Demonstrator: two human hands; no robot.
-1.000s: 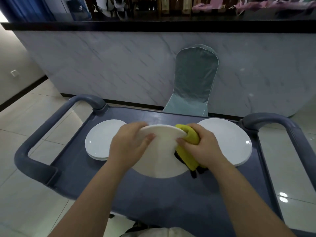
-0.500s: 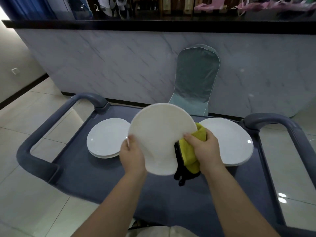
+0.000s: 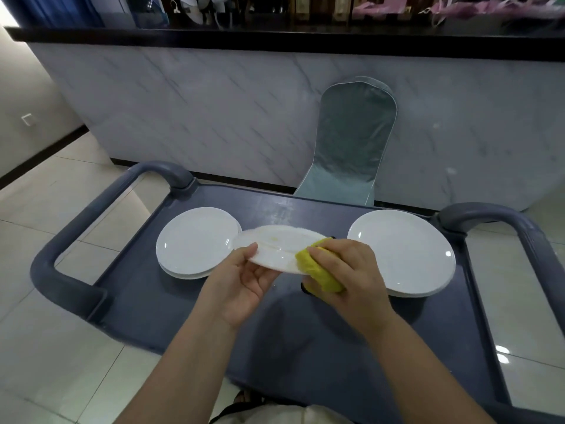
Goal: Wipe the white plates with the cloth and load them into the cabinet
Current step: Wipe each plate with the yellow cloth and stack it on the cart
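My left hand (image 3: 244, 281) grips the plate (image 3: 275, 247) at its near rim, thumb on top and fingers curled underneath, holding it almost flat above the cart (image 3: 183, 316). My right hand (image 3: 351, 276) is wrapped round the bunched yellow cloth (image 3: 318, 270) and presses it against the plate's rim, just right of my left hand. Some of the cloth sits below the plate's edge. A few faint yellowish marks show on the plate's upper face, ahead of my left thumb. Beyond and to the left of my left hand, a left stack (image 3: 195, 240) of white plates lies on the cart, its right edge hidden by the plate I hold. Just right of my right hand lies the right stack (image 3: 403, 252), partly covered by my knuckles. Well beyond both hands, a chair (image 3: 354, 139) stands against a marble counter (image 3: 214, 111).
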